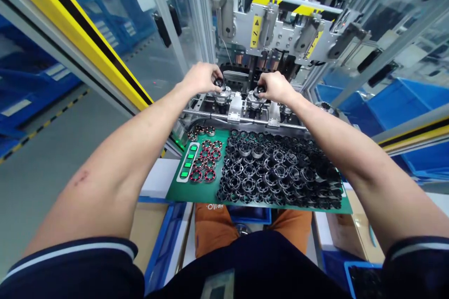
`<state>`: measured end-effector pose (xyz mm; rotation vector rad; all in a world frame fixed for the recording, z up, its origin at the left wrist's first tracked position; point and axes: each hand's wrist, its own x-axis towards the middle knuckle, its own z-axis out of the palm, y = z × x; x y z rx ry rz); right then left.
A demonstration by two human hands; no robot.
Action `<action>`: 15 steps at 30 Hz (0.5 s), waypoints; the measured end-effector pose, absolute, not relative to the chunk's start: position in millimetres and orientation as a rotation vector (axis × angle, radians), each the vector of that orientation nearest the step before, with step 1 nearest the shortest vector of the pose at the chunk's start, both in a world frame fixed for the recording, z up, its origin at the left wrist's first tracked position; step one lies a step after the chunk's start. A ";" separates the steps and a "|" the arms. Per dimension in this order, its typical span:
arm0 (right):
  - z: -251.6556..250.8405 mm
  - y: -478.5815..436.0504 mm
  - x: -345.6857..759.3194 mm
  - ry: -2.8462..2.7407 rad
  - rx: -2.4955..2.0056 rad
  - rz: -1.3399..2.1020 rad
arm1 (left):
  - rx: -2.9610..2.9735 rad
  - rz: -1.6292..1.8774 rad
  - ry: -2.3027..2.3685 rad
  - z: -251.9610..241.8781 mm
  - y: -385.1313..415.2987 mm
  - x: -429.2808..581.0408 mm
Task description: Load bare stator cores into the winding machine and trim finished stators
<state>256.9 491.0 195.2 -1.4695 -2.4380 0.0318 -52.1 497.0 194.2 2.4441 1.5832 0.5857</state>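
Observation:
My left hand [205,78] is closed round a black ring [219,82] at the top of the left metal fixture [222,97]. A second black ring [260,89] sits at the right fixture [255,101], and the fingers of my right hand [275,86] grip it from the right side. Nearer to me, many black ring cores [270,173] lie packed and partly stacked on a green mat [189,196]. Several rings wound with copper-red wire [209,163] lie at the mat's left, beside a pale strip with green squares [188,162].
Above the fixtures hangs a metal machine head [280,30] with yellow and black labels. Yellow-striped frame posts [105,51] flank the station. Below the mat are a blue tray [250,215] and cardboard boxes [150,224]. Blue bins [414,107] stand at the right.

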 end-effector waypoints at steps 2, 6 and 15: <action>192.7 502.9 256.7 -2.488 -1.485 0.067 | 2.441 0.593 1.538 185.1 510.5 -55.1; 197.9 519.7 261.4 -2.597 -1.444 0.095 | 2.470 0.476 1.475 182.4 528.5 -64.6; 211.0 542.7 260.4 -2.820 -1.420 0.141 | 2.589 0.128 1.405 197.5 546.6 -67.8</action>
